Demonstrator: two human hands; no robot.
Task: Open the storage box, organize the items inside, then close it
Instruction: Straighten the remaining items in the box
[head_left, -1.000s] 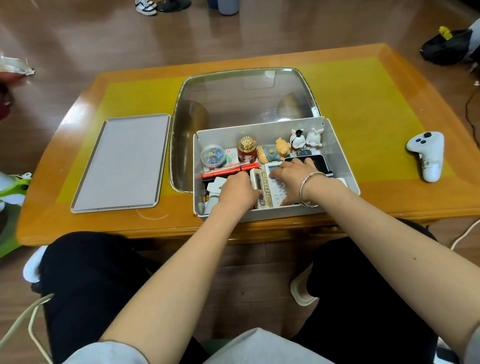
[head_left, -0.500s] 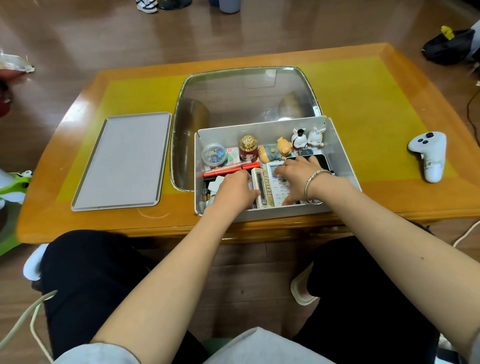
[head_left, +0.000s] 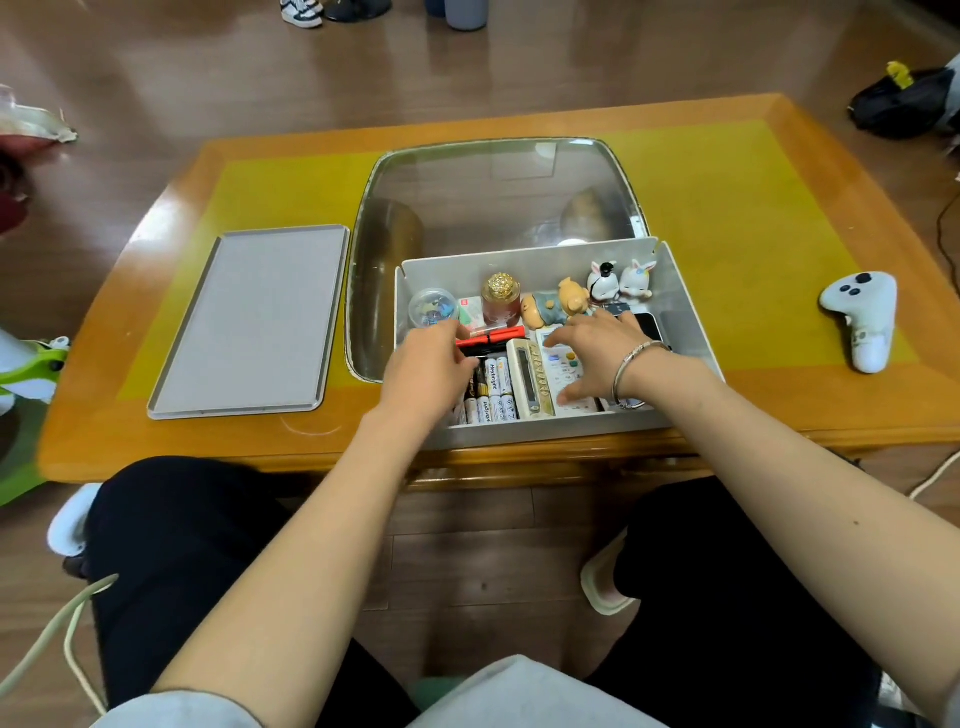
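Head view: open grey plastic storage box (head_left: 680, 312) sits at the near edge of the glossy orange wooden counter (head_left: 727, 171). Its flat grey rectangular lid (head_left: 249, 319) lies off to the left, so opening looks done. Organizing is under way; closing is left.

Left hand (head_left: 428, 366) is over the box's left part, fingers curled toward the thin red pen (head_left: 491, 338); cannot tell whether this grip has hold of anything. Right hand (head_left: 597, 353), metal bangle on the wrist, lies spread and flat on the white button-covered remote (head_left: 563, 371), holding nothing.

Contents look mostly sorted:
- white cylindrical batteries (head_left: 496, 392), packed side by side near the front
- beige slim remote (head_left: 530, 376), beside them
- round clear tub of coloured clips (head_left: 431, 306), back row
- gold-capped red glass bottle (head_left: 501, 296), back row
- glossy small animal figurines (head_left: 597, 291), back row
- dark phone (head_left: 649, 325), partly hidden behind the right hand

A white game controller (head_left: 862, 317) lies on the counter, well apart to the right.
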